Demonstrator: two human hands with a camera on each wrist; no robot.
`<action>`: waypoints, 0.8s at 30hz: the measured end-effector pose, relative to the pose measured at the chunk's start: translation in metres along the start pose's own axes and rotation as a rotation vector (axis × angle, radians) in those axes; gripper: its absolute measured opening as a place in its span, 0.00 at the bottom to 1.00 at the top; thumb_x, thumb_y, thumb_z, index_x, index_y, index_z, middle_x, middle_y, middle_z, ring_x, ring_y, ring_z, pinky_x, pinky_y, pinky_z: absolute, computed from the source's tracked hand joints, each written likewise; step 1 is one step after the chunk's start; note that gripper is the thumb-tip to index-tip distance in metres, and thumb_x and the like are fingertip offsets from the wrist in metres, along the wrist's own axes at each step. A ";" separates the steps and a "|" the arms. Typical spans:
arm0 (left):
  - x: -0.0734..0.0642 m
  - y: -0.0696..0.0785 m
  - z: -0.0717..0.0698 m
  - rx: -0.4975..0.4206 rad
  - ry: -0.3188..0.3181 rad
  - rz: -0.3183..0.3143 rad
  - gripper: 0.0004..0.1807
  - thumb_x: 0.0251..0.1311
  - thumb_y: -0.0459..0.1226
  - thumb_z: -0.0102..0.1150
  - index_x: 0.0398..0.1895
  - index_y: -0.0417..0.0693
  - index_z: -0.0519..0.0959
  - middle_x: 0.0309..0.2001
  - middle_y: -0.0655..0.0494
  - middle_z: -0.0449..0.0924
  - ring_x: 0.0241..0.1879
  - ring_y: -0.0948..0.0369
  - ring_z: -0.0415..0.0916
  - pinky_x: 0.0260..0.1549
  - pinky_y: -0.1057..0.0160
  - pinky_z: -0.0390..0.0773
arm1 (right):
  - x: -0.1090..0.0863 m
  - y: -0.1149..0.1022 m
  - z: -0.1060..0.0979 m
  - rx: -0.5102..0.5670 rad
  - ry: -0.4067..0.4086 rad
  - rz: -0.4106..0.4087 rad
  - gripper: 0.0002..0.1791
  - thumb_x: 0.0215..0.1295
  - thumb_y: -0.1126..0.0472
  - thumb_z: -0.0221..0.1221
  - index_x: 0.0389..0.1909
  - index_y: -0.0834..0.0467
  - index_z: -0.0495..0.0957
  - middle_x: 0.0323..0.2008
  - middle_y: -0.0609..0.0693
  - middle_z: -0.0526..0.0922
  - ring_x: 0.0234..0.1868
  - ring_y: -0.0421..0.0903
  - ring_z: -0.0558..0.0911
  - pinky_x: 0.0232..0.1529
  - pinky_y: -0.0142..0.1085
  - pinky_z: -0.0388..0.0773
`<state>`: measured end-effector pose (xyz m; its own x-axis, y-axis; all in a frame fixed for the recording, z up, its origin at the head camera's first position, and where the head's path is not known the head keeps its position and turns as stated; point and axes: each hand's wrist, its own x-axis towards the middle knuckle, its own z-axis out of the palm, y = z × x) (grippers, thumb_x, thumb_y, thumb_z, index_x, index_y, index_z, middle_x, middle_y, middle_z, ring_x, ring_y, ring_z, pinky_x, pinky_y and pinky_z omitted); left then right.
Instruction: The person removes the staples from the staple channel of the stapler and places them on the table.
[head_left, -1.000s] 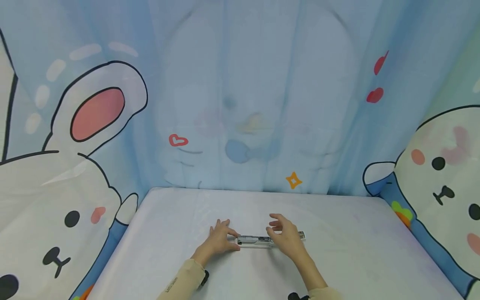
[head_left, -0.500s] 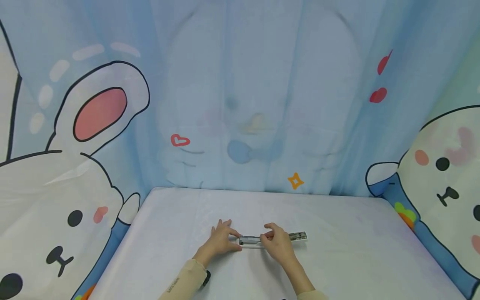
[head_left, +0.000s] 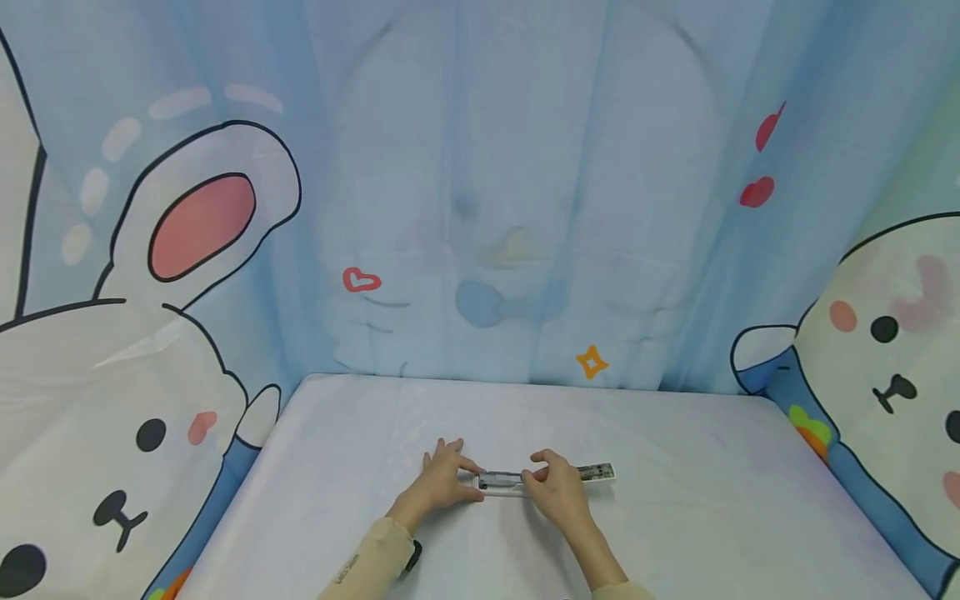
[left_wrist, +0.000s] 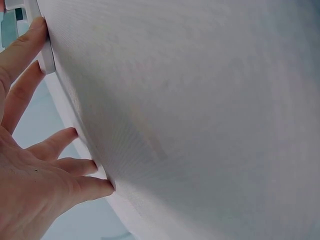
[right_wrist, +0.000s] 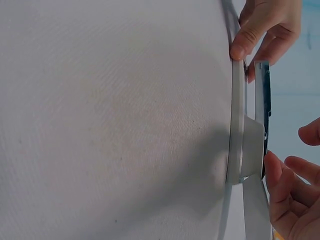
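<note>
A white stapler (head_left: 502,493) lies crosswise on the table, its top cover (head_left: 597,473) swung back to the right. The metal magazine (right_wrist: 259,90) stands exposed above the base (right_wrist: 236,125) in the right wrist view. My left hand (head_left: 438,482) grips the stapler's left end between thumb and index finger, other fingers spread on the cloth. Only that white end shows in the left wrist view, beside the left hand (left_wrist: 37,170). My right hand (head_left: 557,493) has curled fingertips at the magazine near the hinge. Whatever lies between those fingertips is hidden.
A white cloth (head_left: 360,417) covers the table. Behind it hangs a blue curtain (head_left: 495,167) with cartoon rabbits and hearts. The table's far edge runs along the curtain's foot.
Over the first half second my right hand moved left along the stapler to the magazine, uncovering more of the swung-back cover. Since then it has hardly moved. My left hand keeps its hold.
</note>
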<state>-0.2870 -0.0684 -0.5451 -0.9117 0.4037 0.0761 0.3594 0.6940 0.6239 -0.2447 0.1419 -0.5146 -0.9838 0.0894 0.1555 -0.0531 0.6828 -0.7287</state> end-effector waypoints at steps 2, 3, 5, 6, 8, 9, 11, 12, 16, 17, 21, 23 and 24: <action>0.000 0.000 0.000 -0.005 0.000 -0.003 0.18 0.45 0.41 0.79 0.41 0.46 0.88 0.68 0.30 0.63 0.69 0.26 0.46 0.59 0.23 0.47 | 0.000 -0.001 0.000 0.003 -0.002 0.001 0.17 0.59 0.63 0.63 0.46 0.69 0.79 0.28 0.55 0.85 0.29 0.48 0.82 0.29 0.42 0.79; 0.000 0.000 0.000 -0.007 0.000 -0.004 0.18 0.45 0.41 0.79 0.41 0.46 0.88 0.68 0.30 0.63 0.69 0.26 0.46 0.59 0.23 0.47 | 0.000 -0.001 0.000 0.006 0.000 0.003 0.17 0.59 0.63 0.64 0.46 0.69 0.79 0.28 0.55 0.85 0.29 0.48 0.83 0.29 0.42 0.79; 0.000 0.000 0.000 -0.009 -0.001 -0.007 0.18 0.45 0.41 0.79 0.41 0.46 0.88 0.68 0.30 0.63 0.70 0.26 0.46 0.60 0.23 0.47 | -0.001 -0.001 0.001 0.019 0.001 0.007 0.16 0.59 0.64 0.64 0.46 0.69 0.79 0.28 0.55 0.85 0.29 0.48 0.83 0.28 0.41 0.79; 0.001 0.000 0.000 -0.009 -0.001 -0.008 0.18 0.44 0.41 0.79 0.41 0.46 0.88 0.68 0.30 0.63 0.70 0.26 0.46 0.60 0.23 0.46 | -0.001 -0.001 0.002 0.025 0.003 0.010 0.16 0.58 0.64 0.64 0.46 0.69 0.79 0.29 0.55 0.85 0.29 0.48 0.83 0.28 0.41 0.79; 0.001 0.001 0.000 -0.009 0.000 -0.008 0.18 0.45 0.41 0.79 0.41 0.46 0.88 0.68 0.30 0.63 0.70 0.26 0.46 0.60 0.23 0.46 | -0.001 -0.001 0.004 0.038 0.007 0.011 0.16 0.58 0.64 0.64 0.45 0.69 0.80 0.29 0.56 0.85 0.28 0.48 0.83 0.28 0.41 0.79; 0.001 0.001 0.000 -0.010 -0.001 -0.009 0.18 0.45 0.42 0.78 0.41 0.46 0.88 0.68 0.30 0.63 0.70 0.26 0.46 0.60 0.23 0.46 | -0.001 -0.001 0.005 0.047 0.007 0.011 0.16 0.58 0.64 0.64 0.45 0.69 0.80 0.29 0.56 0.85 0.28 0.48 0.83 0.28 0.40 0.79; 0.001 0.000 0.001 -0.010 -0.003 -0.007 0.19 0.45 0.42 0.78 0.41 0.46 0.88 0.68 0.30 0.62 0.70 0.26 0.45 0.60 0.23 0.46 | -0.001 -0.002 0.008 0.060 0.010 0.012 0.16 0.57 0.65 0.63 0.45 0.69 0.80 0.29 0.56 0.85 0.28 0.47 0.83 0.27 0.39 0.79; 0.002 0.000 0.001 -0.010 -0.005 -0.005 0.19 0.46 0.42 0.78 0.42 0.46 0.88 0.68 0.30 0.62 0.70 0.26 0.45 0.60 0.23 0.46 | -0.001 -0.002 0.010 0.061 0.015 0.012 0.16 0.57 0.65 0.63 0.44 0.69 0.80 0.28 0.56 0.85 0.27 0.47 0.83 0.27 0.39 0.79; 0.002 0.001 0.000 -0.010 -0.012 -0.005 0.18 0.47 0.43 0.78 0.42 0.47 0.88 0.69 0.30 0.61 0.70 0.26 0.45 0.60 0.23 0.46 | 0.001 -0.003 0.014 0.087 0.041 0.025 0.15 0.55 0.65 0.63 0.42 0.69 0.81 0.27 0.56 0.85 0.26 0.48 0.83 0.26 0.39 0.78; 0.002 0.001 0.000 -0.009 -0.011 -0.006 0.18 0.46 0.42 0.78 0.42 0.46 0.88 0.69 0.30 0.62 0.70 0.26 0.45 0.60 0.23 0.46 | 0.001 -0.003 0.015 0.099 0.048 0.028 0.15 0.54 0.66 0.63 0.42 0.69 0.81 0.27 0.57 0.85 0.26 0.48 0.83 0.26 0.39 0.79; 0.001 0.002 -0.002 -0.001 -0.010 -0.012 0.18 0.45 0.42 0.78 0.41 0.46 0.88 0.68 0.30 0.62 0.70 0.26 0.45 0.60 0.23 0.46 | 0.002 -0.002 0.016 0.177 0.071 0.061 0.15 0.52 0.68 0.63 0.41 0.71 0.81 0.27 0.58 0.85 0.26 0.49 0.83 0.26 0.38 0.78; 0.001 0.001 -0.001 0.003 -0.012 -0.013 0.18 0.45 0.42 0.78 0.41 0.46 0.88 0.68 0.30 0.62 0.69 0.26 0.46 0.60 0.23 0.47 | 0.001 -0.001 0.017 0.218 0.078 0.080 0.15 0.50 0.70 0.63 0.40 0.72 0.81 0.26 0.58 0.85 0.25 0.48 0.83 0.25 0.36 0.78; 0.001 0.001 -0.001 0.003 -0.014 -0.014 0.18 0.45 0.42 0.78 0.41 0.46 0.88 0.68 0.30 0.62 0.69 0.26 0.46 0.60 0.23 0.46 | 0.001 -0.001 0.018 0.240 0.079 0.091 0.15 0.50 0.71 0.63 0.40 0.72 0.80 0.26 0.58 0.85 0.24 0.48 0.83 0.24 0.35 0.77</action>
<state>-0.2875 -0.0684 -0.5438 -0.9137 0.4025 0.0568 0.3477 0.7015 0.6221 -0.2483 0.1284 -0.5260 -0.9705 0.2050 0.1266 -0.0134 0.4788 -0.8778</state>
